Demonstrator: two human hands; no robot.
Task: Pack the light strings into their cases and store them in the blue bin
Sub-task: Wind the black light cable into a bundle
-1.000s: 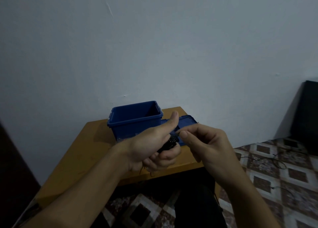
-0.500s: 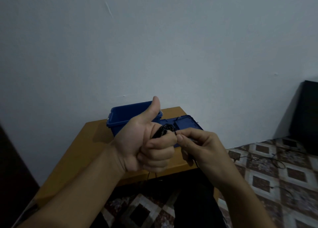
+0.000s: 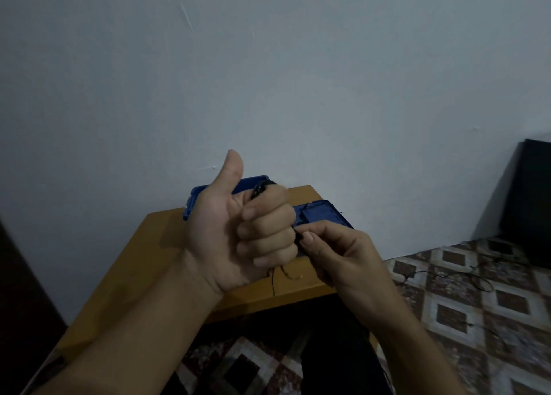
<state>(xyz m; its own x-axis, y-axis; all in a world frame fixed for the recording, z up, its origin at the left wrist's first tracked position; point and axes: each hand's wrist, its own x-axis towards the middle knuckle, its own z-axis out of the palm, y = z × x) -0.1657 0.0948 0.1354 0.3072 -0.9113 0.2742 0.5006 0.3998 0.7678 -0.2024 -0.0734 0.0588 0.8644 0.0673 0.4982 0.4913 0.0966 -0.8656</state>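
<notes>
Pale wall fills most of my view, with a wooden table (image 3: 140, 263) pushed against it and patterned floor tiles (image 3: 492, 311) to the right. On the table's far side stands the blue bin (image 3: 192, 200), mostly hidden behind the left hand (image 3: 238, 236). A blue case (image 3: 325, 215) lies just right of the bin.

The left hand is raised in a fist over the table, thumb pointing up, fingers curled round a dark coiled light string (image 3: 261, 189) that pokes out above the forefinger; thin strands dangle below the fist. The right hand (image 3: 346, 257) sits against the left knuckles, thumb and forefinger pinching the string. A loose wire (image 3: 447, 273) trails across the tiles.
</notes>
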